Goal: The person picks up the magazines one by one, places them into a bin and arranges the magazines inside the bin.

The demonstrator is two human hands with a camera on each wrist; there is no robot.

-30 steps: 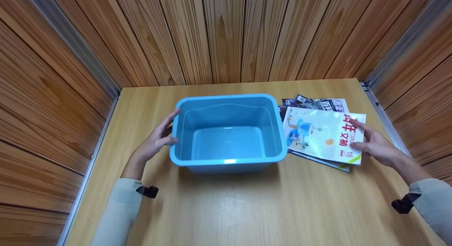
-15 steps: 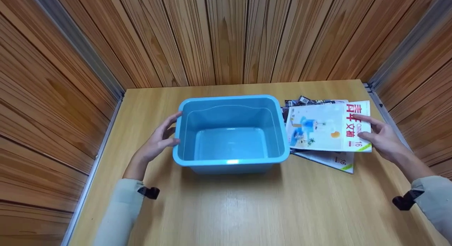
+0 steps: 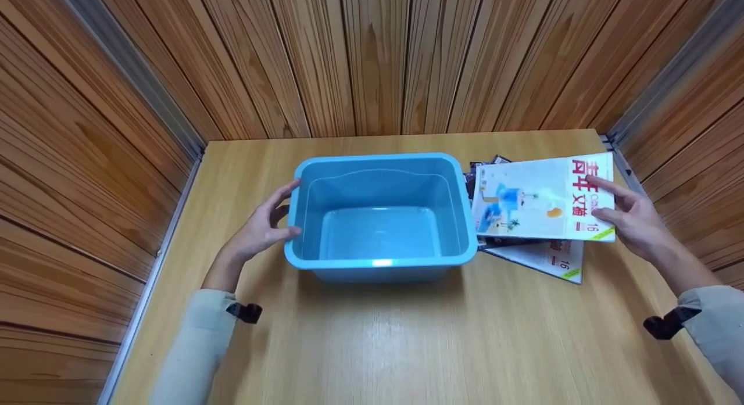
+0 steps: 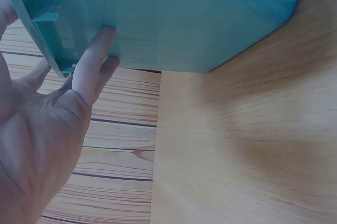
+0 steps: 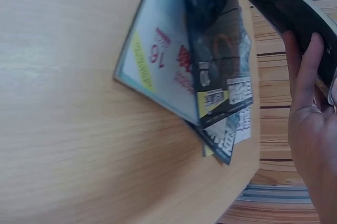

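Your left hand (image 3: 258, 230) lay open against the bin (image 3: 381, 265), your right hand (image 3: 630, 219) pinched the magazine (image 3: 535, 199); lifting it level over the rim seemed wise.

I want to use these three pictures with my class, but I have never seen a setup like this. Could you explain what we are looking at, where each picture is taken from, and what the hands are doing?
No machine here: a person wears three cameras. The wide picture comes from the head, looking down at a wooden table. The other two come from the wrists, so they look tilted and very close.

The left hand rests with straight fingers against the side of an empty blue tub; the left wrist view shows the fingers on its wall.

The right hand grips the top magazine by its edge, lifted off the stack of magazines lying beside the tub. The right wrist view shows that stack from low down.
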